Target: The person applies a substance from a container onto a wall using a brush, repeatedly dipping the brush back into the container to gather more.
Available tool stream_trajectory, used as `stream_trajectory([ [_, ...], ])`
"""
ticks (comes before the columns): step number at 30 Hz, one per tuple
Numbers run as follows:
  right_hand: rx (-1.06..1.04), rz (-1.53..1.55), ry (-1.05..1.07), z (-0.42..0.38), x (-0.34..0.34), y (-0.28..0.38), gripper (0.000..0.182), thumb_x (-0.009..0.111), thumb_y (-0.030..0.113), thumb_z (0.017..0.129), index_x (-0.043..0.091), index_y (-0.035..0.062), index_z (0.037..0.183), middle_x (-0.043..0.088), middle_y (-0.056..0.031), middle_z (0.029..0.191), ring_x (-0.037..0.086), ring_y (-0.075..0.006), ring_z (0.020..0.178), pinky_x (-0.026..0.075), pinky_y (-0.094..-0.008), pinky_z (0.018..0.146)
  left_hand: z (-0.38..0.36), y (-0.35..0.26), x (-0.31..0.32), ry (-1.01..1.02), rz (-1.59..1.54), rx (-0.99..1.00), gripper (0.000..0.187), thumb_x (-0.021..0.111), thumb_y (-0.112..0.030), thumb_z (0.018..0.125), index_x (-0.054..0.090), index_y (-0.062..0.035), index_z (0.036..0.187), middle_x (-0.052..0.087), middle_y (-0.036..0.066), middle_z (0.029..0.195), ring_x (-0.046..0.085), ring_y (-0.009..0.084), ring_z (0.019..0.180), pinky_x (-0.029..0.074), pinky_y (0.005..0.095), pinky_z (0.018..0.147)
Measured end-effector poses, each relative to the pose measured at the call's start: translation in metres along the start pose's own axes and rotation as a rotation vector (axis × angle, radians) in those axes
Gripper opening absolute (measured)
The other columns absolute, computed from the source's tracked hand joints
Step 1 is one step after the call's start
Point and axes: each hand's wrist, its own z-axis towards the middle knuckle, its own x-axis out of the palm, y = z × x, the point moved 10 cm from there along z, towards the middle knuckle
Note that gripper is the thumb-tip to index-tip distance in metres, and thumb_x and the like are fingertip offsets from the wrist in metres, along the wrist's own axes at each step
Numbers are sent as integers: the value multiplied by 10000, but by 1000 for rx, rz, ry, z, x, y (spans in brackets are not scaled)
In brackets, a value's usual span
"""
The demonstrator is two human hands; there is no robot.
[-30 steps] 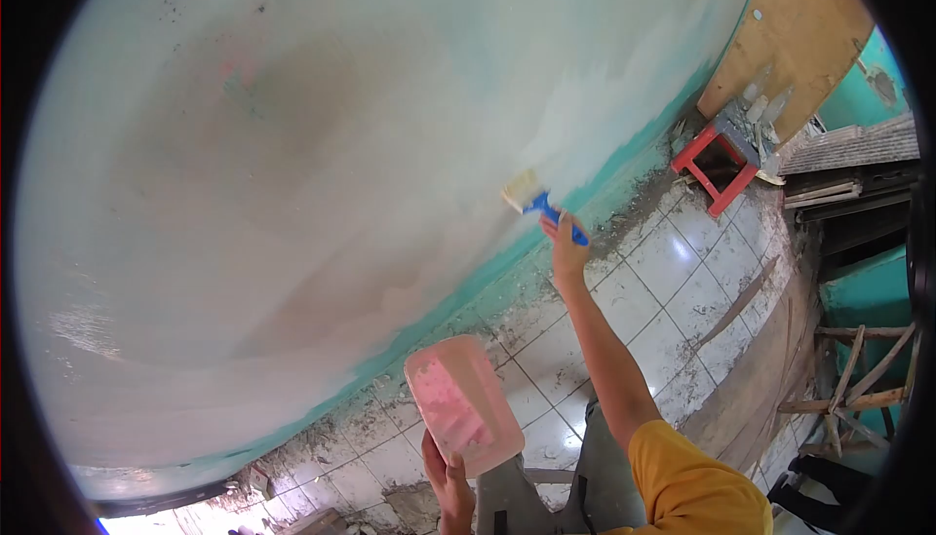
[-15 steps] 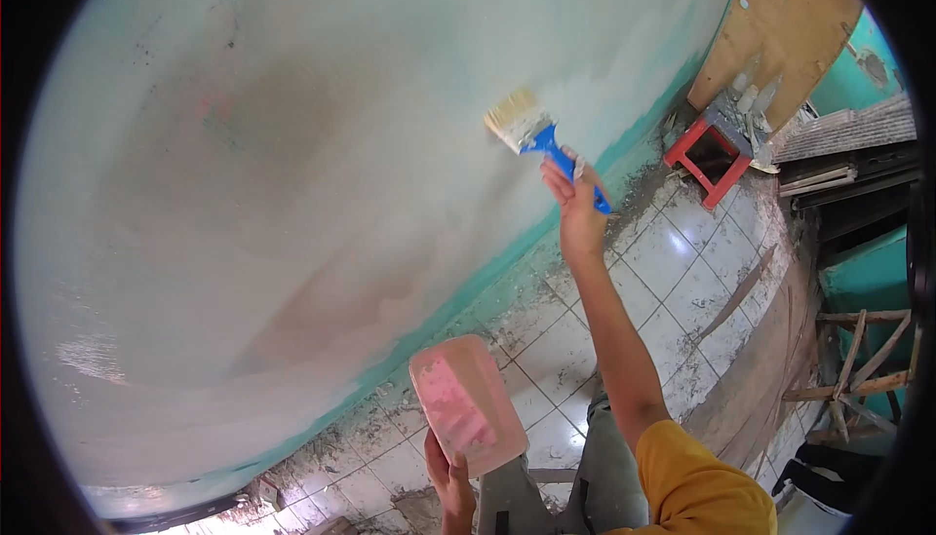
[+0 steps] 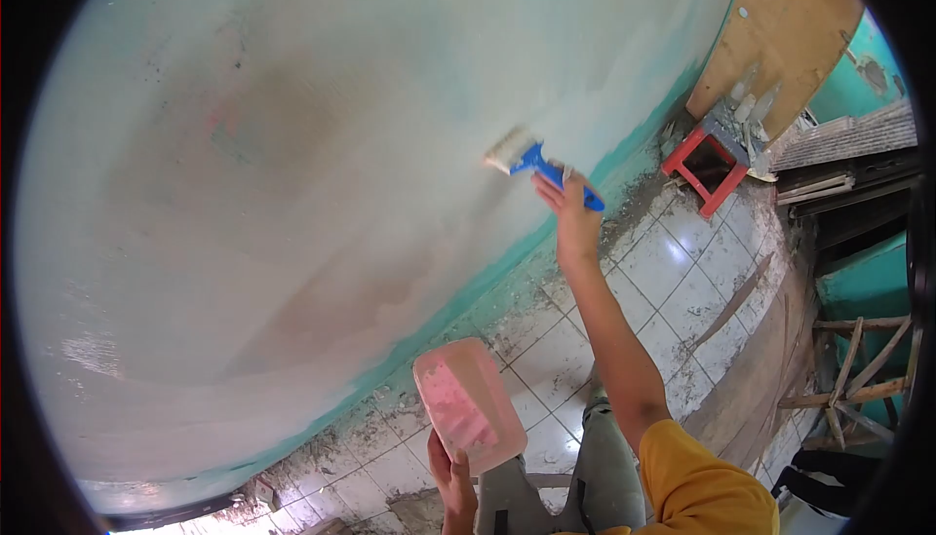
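Note:
My right hand (image 3: 573,206) is closed around the blue handle of a wide paintbrush (image 3: 526,157). The brush's pale bristles lie against the wall (image 3: 361,174), which carries a whitish coat over green, with a green strip left along its base. Lower down, my left hand (image 3: 451,481) grips the near edge of a pink plastic container (image 3: 471,406). Its fingers sit underneath and the thumb on the rim. The container tilts in this view and shows pinkish, wet-looking contents inside.
On the tiled floor (image 3: 655,267), dusty with debris, stands a red stool (image 3: 704,170) with bottles and tools on top. A tan board (image 3: 770,23) leans behind it. Stacked corrugated sheets (image 3: 848,135) and a wooden frame (image 3: 858,379) are at the right.
The paintbrush has moved slightly down along the wall, and its bristles have swung lower. My left hand and the pink container stay almost in place.

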Motion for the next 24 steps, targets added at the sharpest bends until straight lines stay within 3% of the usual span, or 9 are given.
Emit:
stream_trajectory([
  [3, -80, 97, 22, -6, 20, 48, 444, 498, 290, 1022, 594, -104, 1204, 686, -186, 1094, 698, -281, 1037, 550, -377, 939, 1, -4, 5, 16, -10, 18, 854, 597, -503, 932, 294, 99, 1457, 438, 206, 1409, 448, 276, 1298, 357, 419, 1087],
  [8, 16, 14, -2, -20, -18, -30, 459, 457, 299, 1027, 556, -88, 1254, 664, -211, 1171, 683, -283, 1068, 546, -375, 945, 3, -3, 3, 11, -5, 35, 805, 594, -469, 938, 315, 80, 1457, 468, 187, 1393, 468, 264, 1285, 375, 413, 1079],
  [11, 121, -30, -73, -32, -44, -79, 428, 454, 268, 1026, 573, -90, 1229, 683, -202, 1122, 699, -273, 1017, 563, -348, 897, 3, -1, -1, 10, 1, 32, 789, 590, -467, 938, 328, 64, 1458, 479, 174, 1394, 478, 259, 1284, 390, 412, 1072],
  [14, 73, -133, -80, -26, -39, -61, 384, 460, 238, 1020, 608, -83, 1170, 707, -194, 1039, 718, -267, 936, 569, -339, 861, 4, -14, -6, 12, 15, 51, 794, 590, -482, 941, 327, 57, 1461, 481, 169, 1394, 473, 253, 1288, 389, 406, 1072],
  [18, -58, -149, 22, -18, 39, 37, 299, 507, 182, 996, 648, -76, 1053, 714, -161, 927, 724, -235, 801, 568, -310, 748, -4, -34, -22, -14, 23, 41, 782, 590, -476, 948, 323, 43, 1468, 480, 160, 1395, 468, 249, 1297, 386, 398, 1075],
  [24, -245, -74, 145, -36, 159, 221, 365, 463, 242, 1001, 624, -68, 1106, 709, -193, 1012, 720, -266, 904, 558, -345, 856, -9, -80, -40, -36, -77, 82, 718, 611, -387, 960, 338, 66, 1446, 485, 156, 1357, 469, 223, 1241, 362, 370, 1066],
])
